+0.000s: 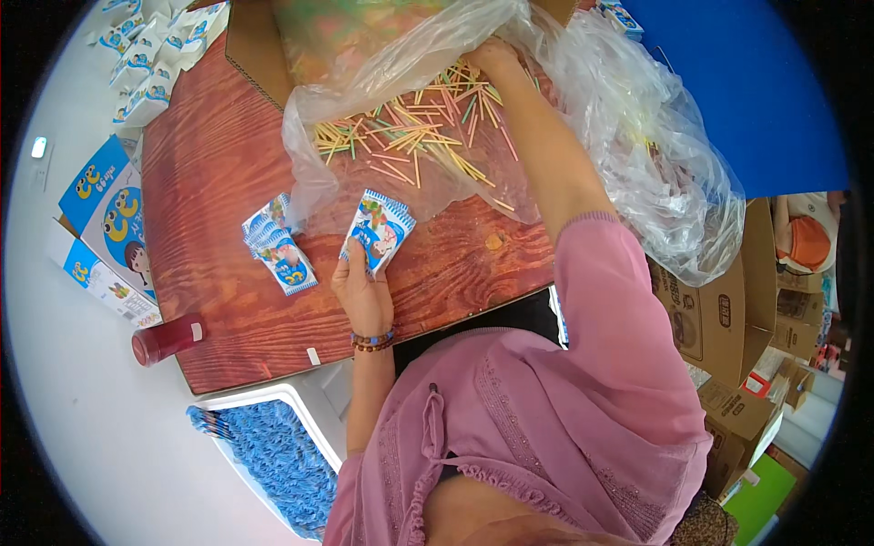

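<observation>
My left hand [364,289] is closed round a small fan of blue and white packets [383,224] above the table's near half. Just left of it, a stack of similar packets [279,253] lies on the wood. My right hand [492,58] reaches far forward to the mouth of a clear plastic bag [314,123]; its fingers are mostly hidden there. Thin pastel sticks [423,136] in yellow, pink and green lie scattered on the bag's plastic, beside and below that hand.
The red-brown wooden table [205,196] holds a cardboard box [256,50] at its far side. A reddish cylindrical container [168,339] lies by the left edge. Below stands a white tub [305,409] with blue packets. Printed boxes [114,214] are at left, cartons [706,328] at right.
</observation>
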`<state>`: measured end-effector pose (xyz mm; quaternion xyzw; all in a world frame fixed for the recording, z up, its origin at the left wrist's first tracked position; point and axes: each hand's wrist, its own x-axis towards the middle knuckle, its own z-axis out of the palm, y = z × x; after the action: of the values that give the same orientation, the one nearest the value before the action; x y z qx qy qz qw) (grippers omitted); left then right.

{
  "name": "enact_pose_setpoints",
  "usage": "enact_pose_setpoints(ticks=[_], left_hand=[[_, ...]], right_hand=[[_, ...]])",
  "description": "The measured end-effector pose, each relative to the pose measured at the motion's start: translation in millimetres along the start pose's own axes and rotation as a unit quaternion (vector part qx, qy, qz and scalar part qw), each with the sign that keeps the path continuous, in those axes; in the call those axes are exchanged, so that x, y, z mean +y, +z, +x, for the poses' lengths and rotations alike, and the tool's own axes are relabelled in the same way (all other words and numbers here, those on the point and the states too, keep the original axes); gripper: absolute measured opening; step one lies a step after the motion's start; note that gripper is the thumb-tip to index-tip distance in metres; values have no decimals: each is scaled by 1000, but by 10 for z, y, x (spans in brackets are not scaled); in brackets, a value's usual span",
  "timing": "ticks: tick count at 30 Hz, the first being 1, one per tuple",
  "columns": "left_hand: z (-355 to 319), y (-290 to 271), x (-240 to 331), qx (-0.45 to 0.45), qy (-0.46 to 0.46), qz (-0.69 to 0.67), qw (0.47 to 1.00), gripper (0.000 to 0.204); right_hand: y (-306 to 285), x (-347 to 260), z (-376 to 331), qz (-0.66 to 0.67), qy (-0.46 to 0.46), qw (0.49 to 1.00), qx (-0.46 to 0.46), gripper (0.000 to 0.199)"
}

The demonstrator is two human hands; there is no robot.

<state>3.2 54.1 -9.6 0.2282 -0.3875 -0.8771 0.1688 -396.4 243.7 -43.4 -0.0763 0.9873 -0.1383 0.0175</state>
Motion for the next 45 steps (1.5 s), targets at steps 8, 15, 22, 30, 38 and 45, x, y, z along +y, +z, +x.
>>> enact_pose_setpoints(ticks=[8,15,22,30,38,45], left_hand=[[-3,-6,-13,8,-4,-8,1000,22],[21,1,-29,8,-3,3,1000,21],[11,-19,-48,3,1,12,1000,19],[12,-30,-49,1,5,0,1000,19],[29,-73,-67,-6,10,30,999,22],[7,-28,-46,4,0,3,1000,21]], right_hand=[[209,3,207,75,53,994,-60,73],[312,29,202,107,-61,991,56,48],[-160,-179,-339,110,-127,986,21,33],[-71,-162,-1275,560,30,827,-34,17],[-204,-289,-1903,644,-54,762,-39,26],[2,-154,-1460,419,-8,908,17,25]])
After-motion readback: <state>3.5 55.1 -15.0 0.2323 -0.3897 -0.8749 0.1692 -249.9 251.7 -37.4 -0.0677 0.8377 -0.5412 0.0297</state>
